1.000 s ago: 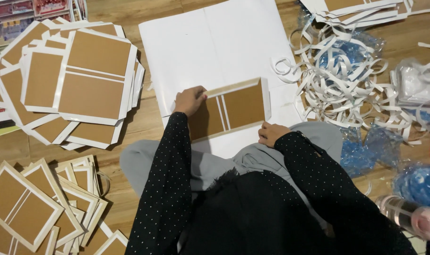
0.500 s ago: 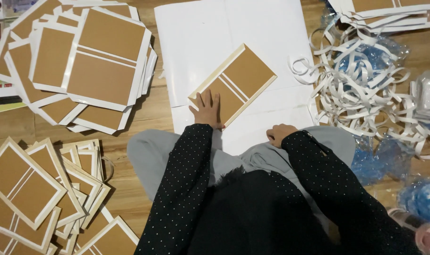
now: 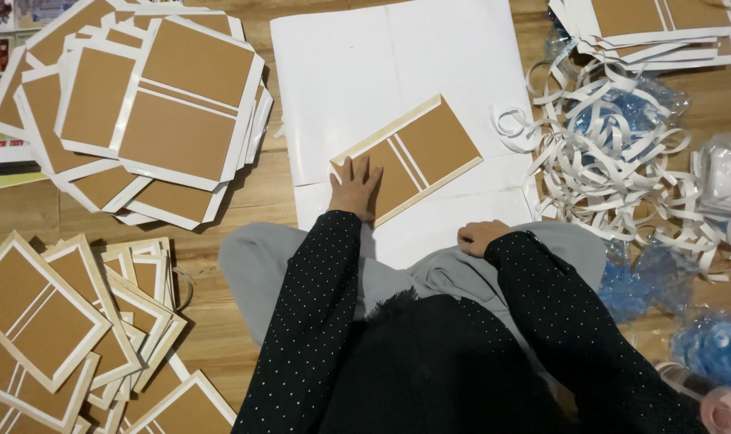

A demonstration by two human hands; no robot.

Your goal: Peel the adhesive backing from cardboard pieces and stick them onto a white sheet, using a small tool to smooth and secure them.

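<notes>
1. Paper first: the white sheet [image 3: 398, 72] lies flat on the wooden floor [image 3: 28, 213], so keep it smooth under the work
2. Board next: the brown card panel [image 3: 418, 153] rests tilted on that sheet, its pale border showing; I judge you do best pressing it evenly so it cannot slide
3. Your left hand [image 3: 354, 186] lies open, fingers spread flat on the panel's lower corner; your right hand [image 3: 478, 236] rests loosely curled at the sheet's near edge by your lap, holding nothing I can see
4. Against half a second ago, the panel sits turned a little further and your left palm has slid lower on it; the right hand has barely shifted
</notes>
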